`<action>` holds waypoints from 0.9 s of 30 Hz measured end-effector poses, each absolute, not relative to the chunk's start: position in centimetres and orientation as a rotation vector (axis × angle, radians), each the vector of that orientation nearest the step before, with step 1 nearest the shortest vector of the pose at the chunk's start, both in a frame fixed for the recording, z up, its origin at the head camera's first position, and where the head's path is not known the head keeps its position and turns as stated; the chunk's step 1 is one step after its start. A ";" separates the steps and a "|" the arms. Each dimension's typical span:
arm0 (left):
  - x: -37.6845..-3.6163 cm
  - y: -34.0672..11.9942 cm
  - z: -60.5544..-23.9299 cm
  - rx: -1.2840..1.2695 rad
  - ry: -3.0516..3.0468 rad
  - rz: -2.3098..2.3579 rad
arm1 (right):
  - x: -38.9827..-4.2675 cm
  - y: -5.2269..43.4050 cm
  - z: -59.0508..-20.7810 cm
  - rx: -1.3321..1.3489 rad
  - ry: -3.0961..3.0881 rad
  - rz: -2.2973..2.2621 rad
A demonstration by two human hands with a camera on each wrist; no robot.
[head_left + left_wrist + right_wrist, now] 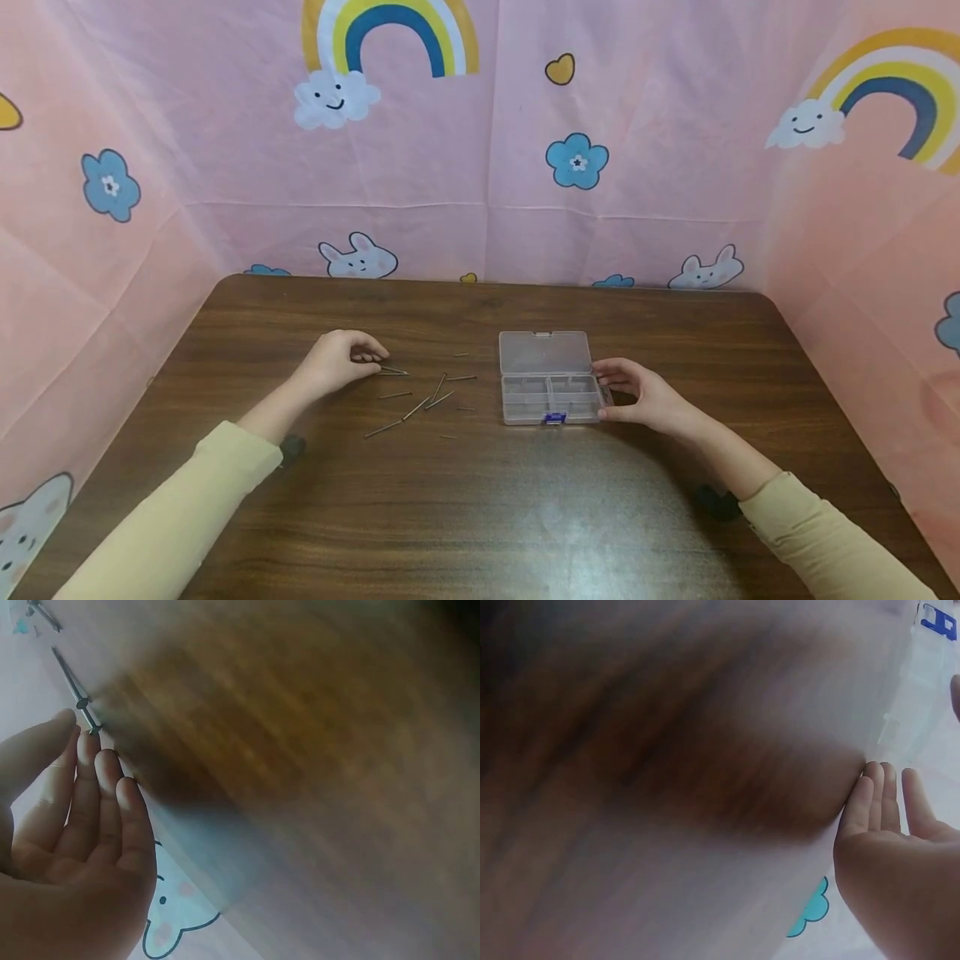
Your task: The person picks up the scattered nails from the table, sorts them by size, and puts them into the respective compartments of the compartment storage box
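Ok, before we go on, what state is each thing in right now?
Plastic box: on the table, open.
Lid: folded back on the box's far side.
Blue latch: on the box's near edge, unfastened from the lid.
Nails: loose, scattered left of the box.
Left hand: fingertips at nails; grip unclear.
Right hand: at the box's right end, touching it.
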State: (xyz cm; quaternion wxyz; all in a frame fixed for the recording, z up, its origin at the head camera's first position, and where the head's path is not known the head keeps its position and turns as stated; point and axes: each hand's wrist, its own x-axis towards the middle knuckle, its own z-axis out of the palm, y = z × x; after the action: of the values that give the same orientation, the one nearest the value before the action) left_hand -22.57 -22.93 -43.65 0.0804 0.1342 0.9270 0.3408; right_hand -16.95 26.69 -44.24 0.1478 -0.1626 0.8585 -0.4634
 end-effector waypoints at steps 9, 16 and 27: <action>-22.8 -23.1 -43.8 0.389 2.792 1.004 | -16.9 26.6 -44.2 -0.517 2.525 -1.280; -22.8 -23.1 -44.0 0.404 2.816 0.971 | -16.9 26.6 -44.5 -0.557 2.556 -1.266; -23.0 -23.0 -43.8 0.437 2.841 0.866 | -16.9 26.7 -44.5 -0.550 2.545 -1.258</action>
State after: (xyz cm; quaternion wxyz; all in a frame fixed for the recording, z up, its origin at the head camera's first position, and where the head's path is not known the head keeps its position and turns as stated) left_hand -22.97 -22.95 -43.82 0.0696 0.1451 0.9440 0.2879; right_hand -16.93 26.71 -44.52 0.1245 -0.1887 0.8733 -0.4316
